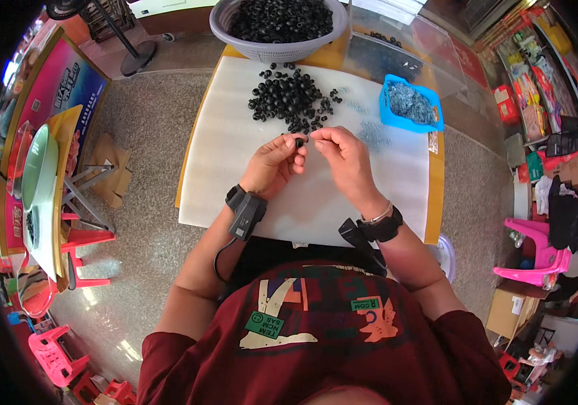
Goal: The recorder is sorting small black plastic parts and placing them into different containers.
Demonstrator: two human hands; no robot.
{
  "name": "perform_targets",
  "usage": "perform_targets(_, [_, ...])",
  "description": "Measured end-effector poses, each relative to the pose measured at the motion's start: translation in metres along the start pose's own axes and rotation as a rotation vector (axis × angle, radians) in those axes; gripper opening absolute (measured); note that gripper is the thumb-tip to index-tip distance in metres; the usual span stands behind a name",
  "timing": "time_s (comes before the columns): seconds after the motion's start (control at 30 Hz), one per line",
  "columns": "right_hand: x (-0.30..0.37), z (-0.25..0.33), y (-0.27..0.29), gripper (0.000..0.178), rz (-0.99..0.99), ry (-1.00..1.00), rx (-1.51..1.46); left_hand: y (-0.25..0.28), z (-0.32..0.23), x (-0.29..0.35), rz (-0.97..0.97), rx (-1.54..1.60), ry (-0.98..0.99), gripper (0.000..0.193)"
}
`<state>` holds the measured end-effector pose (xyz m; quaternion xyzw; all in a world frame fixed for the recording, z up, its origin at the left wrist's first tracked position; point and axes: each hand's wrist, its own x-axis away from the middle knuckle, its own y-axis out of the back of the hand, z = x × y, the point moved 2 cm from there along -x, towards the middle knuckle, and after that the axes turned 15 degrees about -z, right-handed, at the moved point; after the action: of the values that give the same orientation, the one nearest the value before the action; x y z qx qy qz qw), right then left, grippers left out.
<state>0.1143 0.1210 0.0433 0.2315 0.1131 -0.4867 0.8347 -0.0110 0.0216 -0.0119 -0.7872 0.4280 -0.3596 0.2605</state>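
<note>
My left hand [277,164] is closed on a small round black part [299,142], pinched between thumb and fingertips. Just to its right, my right hand [347,162] has its thumb and forefinger pressed together; whatever is in that pinch is too small to make out. Both hands hover over a white sheet [228,148] on the table. Beyond them lies a loose heap of similar black parts [285,98]. To the right of the heap, tiny shiny pieces [373,133] are scattered on the sheet. A blue basket [432,124] at the far right holds many more shiny pieces.
A grey colander-like basket [275,51] full of black parts stands at the table's far edge. Beside it on the right is a clear-sided box [387,61]. A pink chair [537,253] stands off to the right, and red stools [86,239] to the left.
</note>
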Motion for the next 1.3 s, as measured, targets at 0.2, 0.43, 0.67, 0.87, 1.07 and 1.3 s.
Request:
perform_targets(0.2, [0.005, 0.016, -0.009, 0.013, -0.019, 0.207, 0.127, 0.002, 0.001, -0.003, 0.097, 0.009, 0.006, 0.025])
perform_targets(0.43, [0.006, 0.008, 0.008, 0.011, -0.031, 0.228, 0.137, -0.004, 0.000, 0.002, -0.012, -0.133, 0.004, 0.023])
perform_targets(0.67, [-0.002, -0.032, 0.078, 0.005, -0.294, 0.041, 0.358, -0.008, -0.002, 0.005, -0.033, -0.050, 0.007, 0.024])
perform_targets(0.87, [-0.016, -0.032, 0.057, 0.004, -0.181, 0.161, 0.431, -0.005, -0.001, 0.003, 0.007, -0.074, 0.007, 0.023])
perform_targets(1.07, [-0.055, -0.059, 0.022, 0.007, -0.068, 0.312, 0.634, -0.007, -0.002, 0.003, -0.007, -0.138, 0.009, 0.024])
perform_targets(1.3, [-0.065, -0.080, 0.008, 0.006, -0.006, 0.312, 0.605, -0.007, -0.001, 0.004, -0.010, -0.133, 0.028, 0.022])
